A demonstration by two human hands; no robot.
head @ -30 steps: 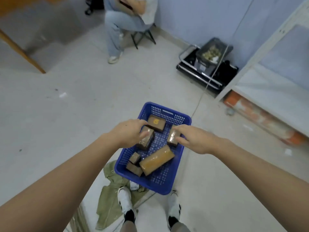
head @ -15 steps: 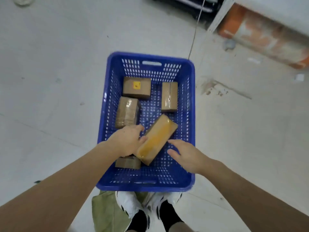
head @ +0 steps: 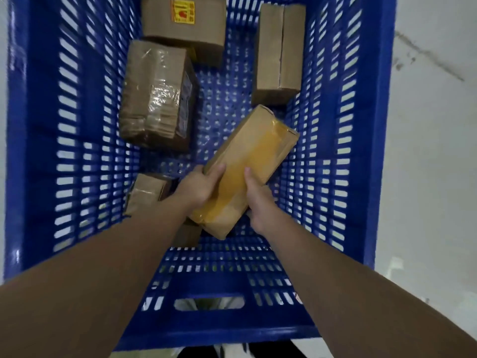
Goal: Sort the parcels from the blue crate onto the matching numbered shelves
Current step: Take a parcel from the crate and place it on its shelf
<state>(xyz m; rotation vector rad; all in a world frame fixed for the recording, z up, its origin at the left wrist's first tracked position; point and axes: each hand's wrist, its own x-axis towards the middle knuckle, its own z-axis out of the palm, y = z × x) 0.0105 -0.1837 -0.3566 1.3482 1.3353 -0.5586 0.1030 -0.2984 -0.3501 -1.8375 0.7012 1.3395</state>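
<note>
Both hands are down inside the blue crate (head: 33, 151), gripping the long yellow-taped parcel (head: 247, 166), which lies diagonally near the crate's middle, toward the right wall. Left hand (head: 197, 188) wraps the parcel's left long edge, thumb on top; its other fingers are hidden underneath. Right hand (head: 258, 202) clamps the right side near the parcel's near end, thumb on the top face, fingers hidden below. Can't tell if the parcel is lifted off the crate floor or resting on it.

Plastic-wrapped parcel (head: 157, 96) sits by the left wall. Parcel with a yellow sticker (head: 184, 24) is at the far end, cut off by the top edge; sticker print unreadable. Plain brown parcel (head: 280, 50) is at the far right. Small wrapped parcel (head: 148, 193) near the left wall is partly covered by the left forearm. Another box (head: 187, 235) under the long parcel is mostly hidden. No shelf numbers or labels readable.
</note>
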